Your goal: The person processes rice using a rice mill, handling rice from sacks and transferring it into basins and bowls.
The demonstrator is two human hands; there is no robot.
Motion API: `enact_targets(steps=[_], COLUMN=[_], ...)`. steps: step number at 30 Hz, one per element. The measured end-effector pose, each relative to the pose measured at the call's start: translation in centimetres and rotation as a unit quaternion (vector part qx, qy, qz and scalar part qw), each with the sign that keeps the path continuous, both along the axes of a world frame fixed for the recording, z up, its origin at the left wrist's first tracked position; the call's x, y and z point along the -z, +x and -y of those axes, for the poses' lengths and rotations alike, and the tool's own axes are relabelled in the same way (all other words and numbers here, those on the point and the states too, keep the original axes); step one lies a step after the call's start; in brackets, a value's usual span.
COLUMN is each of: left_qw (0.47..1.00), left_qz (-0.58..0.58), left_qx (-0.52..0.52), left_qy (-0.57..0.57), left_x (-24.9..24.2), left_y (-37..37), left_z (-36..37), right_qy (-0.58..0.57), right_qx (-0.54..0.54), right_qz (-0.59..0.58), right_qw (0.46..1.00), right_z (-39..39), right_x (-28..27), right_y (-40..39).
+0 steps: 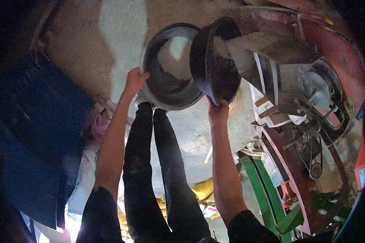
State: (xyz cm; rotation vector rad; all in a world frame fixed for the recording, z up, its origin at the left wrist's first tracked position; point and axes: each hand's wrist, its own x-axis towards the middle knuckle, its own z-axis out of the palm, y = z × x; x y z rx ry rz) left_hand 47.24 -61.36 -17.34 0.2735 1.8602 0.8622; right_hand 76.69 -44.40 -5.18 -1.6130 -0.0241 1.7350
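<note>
My right hand (218, 111) grips the near rim of a dark bowl (215, 60), fingers closed on its edge, holding it tipped on its side so its mouth faces right toward the machine (312, 93). Inside it lies a dark, grainy load, spread along the lower wall. My left hand (134, 79) is clamped on the left rim of a metal basin (168, 67), thumb over the edge. The basin sits just left of the bowl, and the bowl's rim overlaps the basin's right side; I cannot tell whether they touch. A little pale material lies in the basin's bottom.

A grey chute (267, 44) on the machine reaches into the bowl's mouth from the right. Below it sit a belt (314, 162), a spring and bare metal parts, with green bars (267, 190) nearer me. My legs (158, 170) stand between my arms on the concrete floor (198, 133). A blue sheet (32, 133) lies far left.

I judge the risks so: the bowl hangs from one rim grip, so it could twist and dump its grain on the floor. My right forearm is near the open belt, where a sleeve could catch.
</note>
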Motion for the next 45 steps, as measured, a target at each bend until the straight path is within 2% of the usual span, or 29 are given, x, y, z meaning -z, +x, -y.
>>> enact_targets(steps=[1, 3, 5, 6, 8, 9, 11, 12, 14, 15, 17, 21, 23, 24, 26, 29, 32, 34, 36, 37, 38, 40, 42, 44, 45], left_qw=[1.0, 0.996, 0.993, 0.993, 0.984, 0.983, 0.984, 0.984, 0.976, 0.976, 0.96, 0.949, 0.938, 0.939, 0.924, 0.922, 0.928, 0.938, 0.945, 0.953, 0.954, 0.977, 0.982, 0.987, 0.986], left_qz=[0.01, 0.034, -0.019, -0.019, -0.059, -0.062, -0.094, -0.095, -0.056, -0.057, -0.036, -0.014, 0.02, 0.017, 0.004, 0.014, 0.009, -0.011, 0.004, -0.029, -0.032, -0.062, -0.123, -0.129, -0.156], left_qx=[-0.008, -0.088, -0.119, -0.115, -0.056, -0.051, -0.043, -0.039, -0.177, -0.174, -0.26, -0.311, -0.343, -0.342, -0.383, -0.387, -0.373, -0.347, -0.326, -0.302, -0.297, -0.203, -0.094, -0.092, -0.064], left_qy=[-0.016, 0.005, -0.017, -0.02, -0.159, -0.163, -0.147, -0.146, -0.116, -0.116, -0.096, -0.053, -0.033, -0.022, -0.009, -0.01, 0.015, -0.008, 0.0, -0.005, -0.002, 0.013, -0.106, -0.037, -0.007], left_x=[-0.5, -6.6, -8.1, -7.9, -6.7, -9.0, -13.3, -13.4, -13.4, -14.2, -16.0, -20.4, -23.4, -24.4, -26.4, -32.0, -33.9, -36.3, -37.2, -37.3, -37.4, -37.4, -33.8, -27.9, -26.0], left_y=[-0.7, -2.4, -2.9, -3.4, -4.4, -4.6, -4.7, -4.3, -3.6, -3.4, -2.6, -1.1, -0.6, -0.3, 0.1, 0.2, 0.7, 1.0, 1.4, 1.8, 2.3, 3.0, 3.3, 4.1, 4.2], left_z=[1.5, 1.3, 3.7, 5.9, 10.5, 10.2, 9.7, 10.8, 13.0, 13.3, 13.5, 13.4, 12.7, 13.0, 13.6, 11.0, 11.1, 10.1, 9.8, 9.0, 8.1, 5.9, 4.8, 3.9, 2.6], right_qy=[0.019, 0.036, 0.015, 0.011, -0.011, -0.016, -0.041, -0.042, -0.045, -0.045, -0.173, -0.157, -0.136, -0.126, -0.097, -0.129, -0.137, -0.146, -0.144, -0.141, -0.138, -0.079, -0.05, -0.038, -0.055], right_qx=[-0.013, -0.019, -0.002, 0.002, 0.025, 0.03, 0.051, 0.055, -0.048, -0.045, -0.092, -0.127, -0.2, -0.199, -0.312, -0.363, -0.375, -0.373, -0.305, -0.285, -0.28, -0.267, -0.228, -0.234, -0.195], right_qz=[-0.015, -0.029, 0.001, 0.001, 0.015, 0.013, 0.09, 0.09, -0.05, -0.051, 0.097, 0.108, 0.139, 0.134, 0.155, 0.17, 0.137, 0.116, 0.019, 0.022, 0.018, 0.037, 0.052, 0.181, 0.172], right_qw=[1.0, 0.999, 1.0, 1.0, 1.0, 0.999, 0.994, 0.994, 0.997, 0.997, 0.976, 0.973, 0.96, 0.963, 0.932, 0.907, 0.906, 0.909, 0.941, 0.948, 0.95, 0.96, 0.971, 0.955, 0.964], right_z=[0.0, 0.2, -0.1, -0.3, -0.6, -0.2, 0.2, 0.4, 0.9, 1.0, 0.8, 1.4, 2.0, 2.6, 4.4, 6.2, 8.0, 9.4, 10.5, 10.2, 10.5, 11.6, 12.3, 12.0, 12.0], right_x=[0.5, 2.1, 4.6, 5.4, 7.5, 8.7, 10.7, 11.3, 12.3, 11.1, 8.3, 8.6, 7.5, 6.6, 4.4, 1.1, -3.4, -5.6, -7.1, -9.6, -9.4, -8.3, -6.1, -4.9, -3.2], right_y=[-0.2, 0.0, 0.5, 0.6, 0.4, 0.7, 1.5, 2.5, 4.2, 3.4, 2.4, 4.9, 5.6, 6.0, 6.6, 5.4, 3.0, 1.7, 0.7, -0.6, -0.4, 0.1, 0.9, 1.7, 2.7])
